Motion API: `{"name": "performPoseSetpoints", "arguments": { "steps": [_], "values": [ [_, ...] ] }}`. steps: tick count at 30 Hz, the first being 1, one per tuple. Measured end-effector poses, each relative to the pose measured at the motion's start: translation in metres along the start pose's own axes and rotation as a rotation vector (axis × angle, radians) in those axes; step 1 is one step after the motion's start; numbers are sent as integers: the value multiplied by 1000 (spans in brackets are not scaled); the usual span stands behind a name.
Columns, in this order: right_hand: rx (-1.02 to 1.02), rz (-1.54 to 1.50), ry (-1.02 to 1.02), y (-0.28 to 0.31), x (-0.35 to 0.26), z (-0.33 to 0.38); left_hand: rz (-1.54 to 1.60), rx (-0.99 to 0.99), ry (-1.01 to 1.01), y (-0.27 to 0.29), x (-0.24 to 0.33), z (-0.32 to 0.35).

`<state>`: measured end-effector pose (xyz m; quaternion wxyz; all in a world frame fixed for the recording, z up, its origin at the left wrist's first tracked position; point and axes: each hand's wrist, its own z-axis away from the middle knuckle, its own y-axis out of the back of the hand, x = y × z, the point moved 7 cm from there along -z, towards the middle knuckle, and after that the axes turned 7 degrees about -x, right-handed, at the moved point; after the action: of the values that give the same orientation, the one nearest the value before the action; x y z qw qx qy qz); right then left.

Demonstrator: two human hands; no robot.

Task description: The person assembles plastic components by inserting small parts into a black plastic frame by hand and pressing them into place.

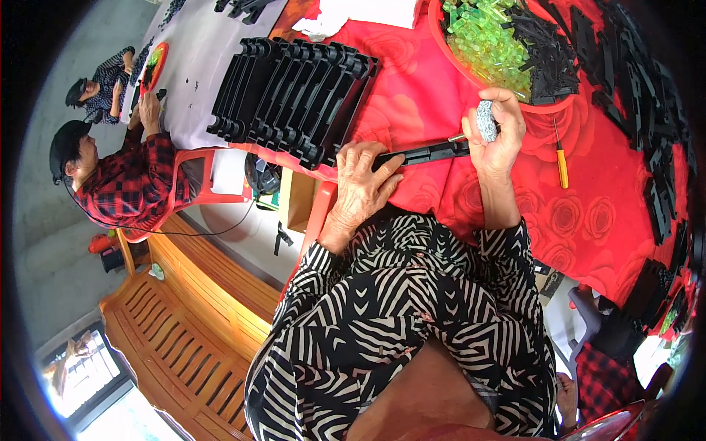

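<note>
My left hand (360, 180) lies over the left end of a long, narrow black plastic part (426, 153), its fingers bent around it. At the part's other end, my right hand (498, 125) is closed around a tool with a rounded, speckled grey-and-white handle (486, 121). A short metal shaft juts left from that hand and meets the part's right end; its tip is hard to make out. Just beyond my left hand stands a stack of similar black plastic parts (294, 95), laid side by side in rows.
A red basin (471, 77) of green translucent pieces (489, 40) and black strips (544, 66) sits at the far right. A yellow-handled screwdriver (562, 167) lies on the red tablecloth (581, 220). Black parts (625, 81) pile up along the right. Co-workers sit at left; a wooden bench (184, 316) stands behind.
</note>
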<state>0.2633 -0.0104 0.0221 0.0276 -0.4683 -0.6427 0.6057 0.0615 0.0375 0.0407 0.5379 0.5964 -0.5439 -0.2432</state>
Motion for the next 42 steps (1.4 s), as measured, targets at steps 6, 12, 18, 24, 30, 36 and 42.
{"name": "performPoseSetpoints", "arguments": {
  "steps": [6, 12, 18, 24, 30, 36, 42],
  "values": [
    [20, 26, -57, 6, 6, -2, -13, -51, 11, -2, -1, -7],
    [59, 19, -51, 2, 12, -1, -9, -134, -10, -4, 2, -14],
    [61, 26, -60, 4, 14, 3, -41, -114, -50, -6, 6, -15],
    [68, 83, -61, 4, 17, 3, -115, -278, -141, -18, 12, -25],
    [76, 79, -99, 2, 19, 3, -155, -315, -195, -20, 14, -26],
    [98, 87, -100, 2, 19, 3, -156, -362, -221, -21, 16, -28],
    [76, 142, -112, -1, 25, 3, -90, -422, -197, -19, 14, -33]
  ]
}}
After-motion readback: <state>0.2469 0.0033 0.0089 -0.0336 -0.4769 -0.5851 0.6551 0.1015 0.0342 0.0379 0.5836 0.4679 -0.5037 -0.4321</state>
